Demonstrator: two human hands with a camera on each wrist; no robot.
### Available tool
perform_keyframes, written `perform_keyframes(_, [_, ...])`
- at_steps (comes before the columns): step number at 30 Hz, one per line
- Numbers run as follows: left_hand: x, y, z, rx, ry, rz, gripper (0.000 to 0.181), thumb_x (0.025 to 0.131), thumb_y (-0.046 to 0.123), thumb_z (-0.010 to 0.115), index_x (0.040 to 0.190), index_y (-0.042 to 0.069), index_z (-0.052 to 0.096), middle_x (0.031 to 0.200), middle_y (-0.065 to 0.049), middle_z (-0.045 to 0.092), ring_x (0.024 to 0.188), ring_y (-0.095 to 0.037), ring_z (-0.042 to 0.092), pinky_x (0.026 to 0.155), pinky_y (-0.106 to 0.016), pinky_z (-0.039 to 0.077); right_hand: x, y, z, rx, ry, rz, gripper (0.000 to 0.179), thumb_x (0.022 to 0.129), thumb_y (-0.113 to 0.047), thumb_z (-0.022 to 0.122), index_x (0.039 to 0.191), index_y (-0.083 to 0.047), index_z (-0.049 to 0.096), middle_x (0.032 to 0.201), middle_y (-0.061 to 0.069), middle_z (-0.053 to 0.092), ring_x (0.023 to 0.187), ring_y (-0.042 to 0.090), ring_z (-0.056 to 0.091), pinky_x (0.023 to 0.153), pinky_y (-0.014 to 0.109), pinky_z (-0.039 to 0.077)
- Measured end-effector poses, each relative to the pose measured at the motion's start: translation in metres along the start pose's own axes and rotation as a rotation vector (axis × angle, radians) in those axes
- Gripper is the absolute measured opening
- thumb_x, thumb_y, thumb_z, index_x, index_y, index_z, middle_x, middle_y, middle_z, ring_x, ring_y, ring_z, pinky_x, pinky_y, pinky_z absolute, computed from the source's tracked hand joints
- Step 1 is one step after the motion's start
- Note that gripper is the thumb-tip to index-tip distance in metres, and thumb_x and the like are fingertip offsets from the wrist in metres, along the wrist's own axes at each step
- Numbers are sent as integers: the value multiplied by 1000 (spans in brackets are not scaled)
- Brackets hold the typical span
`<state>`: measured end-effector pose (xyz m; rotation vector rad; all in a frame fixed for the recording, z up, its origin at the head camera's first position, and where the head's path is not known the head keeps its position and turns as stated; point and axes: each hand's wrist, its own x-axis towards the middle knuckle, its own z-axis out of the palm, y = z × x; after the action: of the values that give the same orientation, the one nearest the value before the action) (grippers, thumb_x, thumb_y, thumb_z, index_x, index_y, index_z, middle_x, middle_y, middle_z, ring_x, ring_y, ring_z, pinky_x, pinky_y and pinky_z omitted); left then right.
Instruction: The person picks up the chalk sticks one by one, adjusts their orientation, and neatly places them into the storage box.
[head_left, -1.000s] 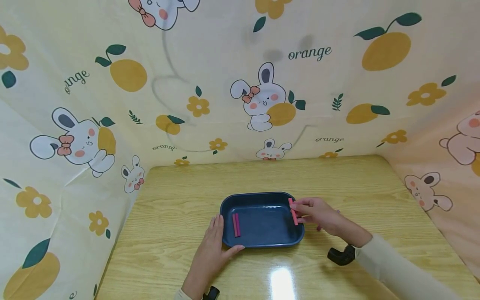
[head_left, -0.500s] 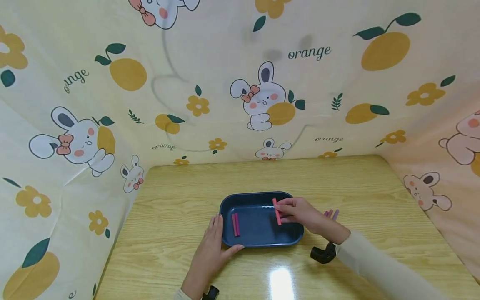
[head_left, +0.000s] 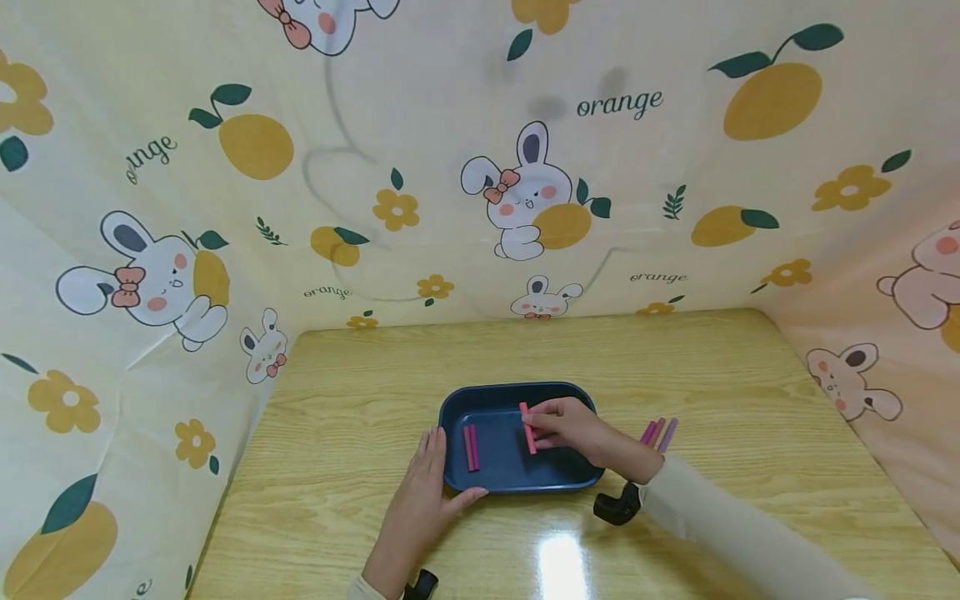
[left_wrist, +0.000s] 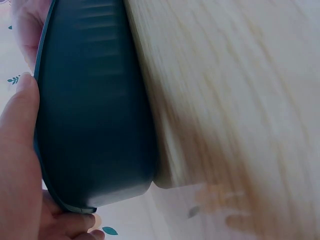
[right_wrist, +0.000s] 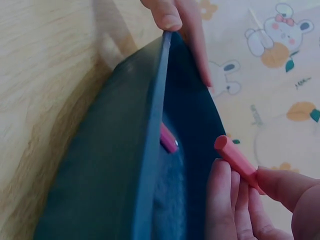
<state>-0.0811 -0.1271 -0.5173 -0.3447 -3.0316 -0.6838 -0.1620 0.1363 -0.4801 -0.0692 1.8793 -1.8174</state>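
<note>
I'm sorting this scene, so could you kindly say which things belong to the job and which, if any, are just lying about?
Seemingly part of the job:
pink stick, held by the right hand
blue tray, left hand against it
two sticks inside the tray
probably three sticks to its right

Apparently just surroundings:
wooden table
patterned cloth

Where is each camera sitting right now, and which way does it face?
Head: on the person's head, facing forward and down at the table, blue tray and printed backdrop; left hand, right hand and sleeves show.
Left wrist: on that wrist, facing the tray's outer side and the table; the left hand touches the rim, part of the right hand seemingly upper left.
Right wrist: on that wrist, looking along the tray toward the left hand; the right hand pinches a coral stick.
Shared: head and right wrist both show that stick.
</note>
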Motion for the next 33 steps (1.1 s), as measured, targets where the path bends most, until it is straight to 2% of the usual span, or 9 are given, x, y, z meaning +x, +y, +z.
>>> perform_keyframes(12, [1, -2, 1, 16, 14, 7, 107, 75, 78, 44, 150, 9, 13, 152, -13, 19, 140, -24, 13, 108, -44, 25, 12, 0, 25, -9, 9, 17, 29, 91, -12, 60, 108, 11, 61, 90, 13, 66, 77, 17, 64, 73, 35, 55])
perform_keyframes(25, [1, 0, -1, -5, -9, -1, 104, 77, 71, 52, 150, 8, 13, 153, -12, 15, 140, -22, 10, 109, -44, 23, 28, 8, 42, 14, 22, 56, 25, 91, -7, 59, 106, 12, 61, 88, 13, 65, 75, 16, 64, 72, 34, 55])
perform_keyframes(33, [1, -1, 0, -8, -8, -2, 104, 77, 71, 53, 150, 9, 13, 153, -11, 15, 140, -22, 10, 108, -44, 24, 39, 10, 51, -31, 27, 83, 22, 91, -7, 58, 103, 11, 63, 86, 12, 66, 74, 16, 64, 71, 34, 55])
